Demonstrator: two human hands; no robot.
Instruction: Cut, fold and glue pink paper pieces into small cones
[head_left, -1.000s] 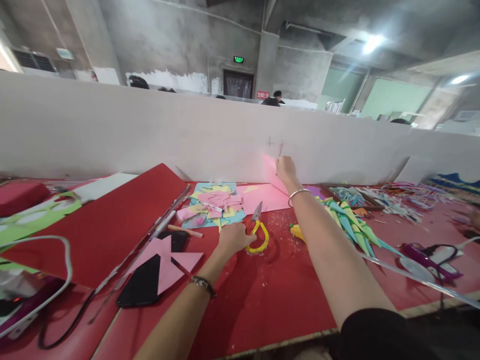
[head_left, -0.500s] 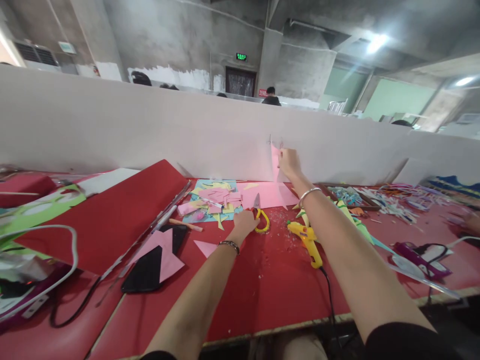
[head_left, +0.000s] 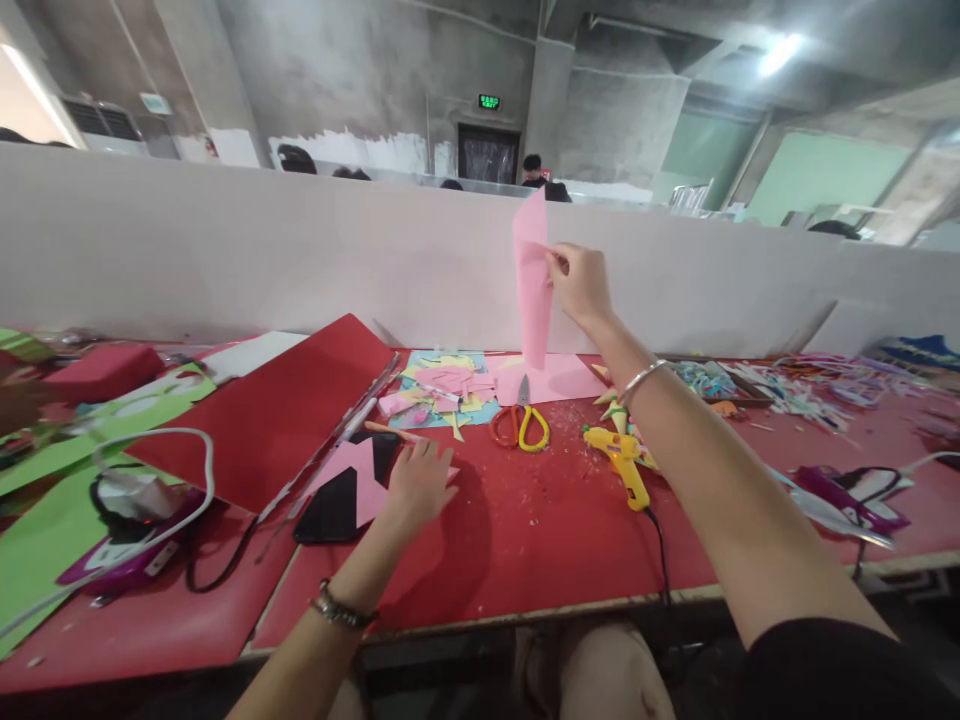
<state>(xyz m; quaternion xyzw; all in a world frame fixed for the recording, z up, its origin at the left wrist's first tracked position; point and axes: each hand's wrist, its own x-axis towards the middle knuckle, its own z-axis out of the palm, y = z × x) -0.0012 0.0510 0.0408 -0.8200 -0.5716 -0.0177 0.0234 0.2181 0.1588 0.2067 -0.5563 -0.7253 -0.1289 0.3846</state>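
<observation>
Pinched in my right hand (head_left: 581, 280) is a pink paper sheet (head_left: 532, 290), held upright in front of the white partition. Its lower end hangs close to a second pink sheet (head_left: 574, 378) that lies flat on the table. My left hand (head_left: 424, 480) has its fingers spread low over the red tabletop, partly covering a small pink paper piece (head_left: 452, 474). Left of that hand, a pink paper cutout (head_left: 367, 485) rests on a black phone (head_left: 328, 510). Scissors (head_left: 523, 415) with red and yellow handles lie between my hands, blades pointing away.
A yellow glue gun (head_left: 622, 465) lies right of the scissors, its cord running over the front edge. Paper scraps (head_left: 442, 385) are heaped on a blue sheet. A large red board (head_left: 277, 420) and a purple power strip (head_left: 142, 550) occupy the left. The white partition (head_left: 337, 250) stands behind.
My right hand has lifted and now shows a longer pink sheet. My left hand has left the scissors and moved left, its fingers spreading near the phone. The view has shifted slightly.
</observation>
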